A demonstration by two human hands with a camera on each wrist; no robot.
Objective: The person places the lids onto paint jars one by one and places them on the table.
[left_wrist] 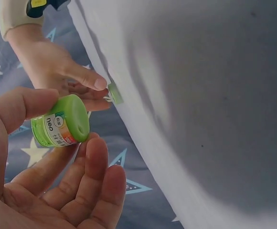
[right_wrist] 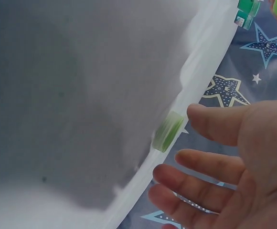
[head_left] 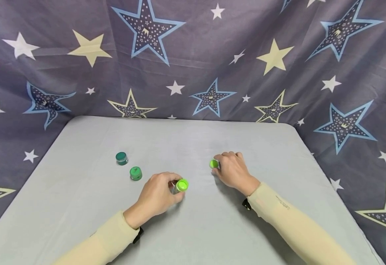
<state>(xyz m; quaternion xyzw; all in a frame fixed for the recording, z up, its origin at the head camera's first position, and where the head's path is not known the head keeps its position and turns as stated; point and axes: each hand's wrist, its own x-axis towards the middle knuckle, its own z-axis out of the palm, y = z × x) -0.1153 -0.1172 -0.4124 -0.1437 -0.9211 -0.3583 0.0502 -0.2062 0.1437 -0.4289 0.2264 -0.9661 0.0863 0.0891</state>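
Observation:
My left hand (head_left: 158,193) grips a small light-green jar (head_left: 181,185) between thumb and fingers. In the left wrist view this jar (left_wrist: 64,123) has a printed label round its side and a green top. Near the middle right of the table, a short, round light-green piece (head_left: 214,164) with a pale rim rests on the cloth; whether it is a lid or a shallow pot I cannot tell. My right hand (head_left: 234,171) is beside it, thumb and forefinger on either side. In the right wrist view, the fingers are extended and a small gap separates them from the green piece (right_wrist: 168,132).
Left of my left hand stand a green jar (head_left: 135,173) and, farther back, a dark teal jar (head_left: 121,158). A pale cloth covers the table (head_left: 179,140). Behind and beside it hangs a dark star-patterned curtain (head_left: 193,55).

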